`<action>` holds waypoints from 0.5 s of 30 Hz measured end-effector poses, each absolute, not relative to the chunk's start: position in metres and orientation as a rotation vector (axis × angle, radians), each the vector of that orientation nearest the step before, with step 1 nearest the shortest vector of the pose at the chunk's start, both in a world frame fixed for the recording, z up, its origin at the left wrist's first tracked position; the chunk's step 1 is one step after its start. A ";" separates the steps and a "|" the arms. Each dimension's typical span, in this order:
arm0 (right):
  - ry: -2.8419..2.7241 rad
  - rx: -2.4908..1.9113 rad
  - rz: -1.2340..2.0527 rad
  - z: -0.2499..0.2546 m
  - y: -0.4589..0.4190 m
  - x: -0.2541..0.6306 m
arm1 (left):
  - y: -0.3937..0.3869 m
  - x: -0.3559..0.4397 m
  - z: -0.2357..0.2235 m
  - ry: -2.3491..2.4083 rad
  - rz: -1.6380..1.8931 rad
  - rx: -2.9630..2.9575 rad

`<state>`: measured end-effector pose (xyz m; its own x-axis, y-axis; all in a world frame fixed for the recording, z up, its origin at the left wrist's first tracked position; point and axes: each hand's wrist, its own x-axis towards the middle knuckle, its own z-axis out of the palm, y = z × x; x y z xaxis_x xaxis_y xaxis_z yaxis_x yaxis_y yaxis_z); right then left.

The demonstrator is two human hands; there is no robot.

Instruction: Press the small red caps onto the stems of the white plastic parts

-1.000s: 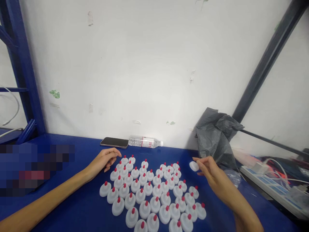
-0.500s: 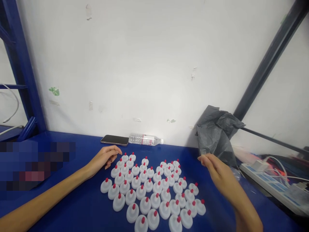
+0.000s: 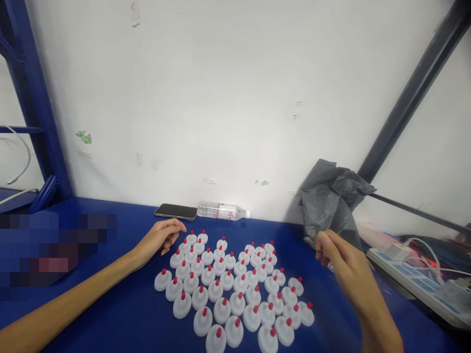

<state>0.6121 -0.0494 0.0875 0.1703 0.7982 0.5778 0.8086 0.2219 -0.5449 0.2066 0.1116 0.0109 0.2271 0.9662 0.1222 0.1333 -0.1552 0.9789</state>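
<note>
Several small white plastic bottles with red caps stand in a wide cluster on the blue table. My left hand is at the far left edge of the cluster, beside the rearmost bottles. Its index finger reaches out and the others bend loosely, with nothing seen in them. On the far right, my right hand is closed in front of a crumpled grey plastic bag. Its fingertips are turned away, so I cannot make out what they hold, if anything.
A phone and a clear plastic bottle lie along the white wall. At right are a white power strip with plugged-in cables and a dark metal post. A blue frame rises at left.
My right hand has shifted right and slightly toward me, its fingers more curled. My left hand and the capped bottles stay in place. The view has moved very slightly.
</note>
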 end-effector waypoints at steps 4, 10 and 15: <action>-1.598 -1.521 0.046 0.088 -0.049 0.608 | 0.101 0.201 0.019 1.140 1.283 1.646; -1.544 -1.257 0.201 0.099 -0.053 0.576 | 0.051 0.205 0.039 0.935 1.333 2.537; -1.743 -0.802 0.878 0.076 -0.080 0.504 | 0.023 0.226 0.023 0.729 1.068 2.960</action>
<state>0.5040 -0.0802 0.0764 -0.2952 0.8322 0.4693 0.1180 0.5192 -0.8465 0.2261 0.0228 0.0232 0.6802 0.3836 0.6246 0.4418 -0.8945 0.0683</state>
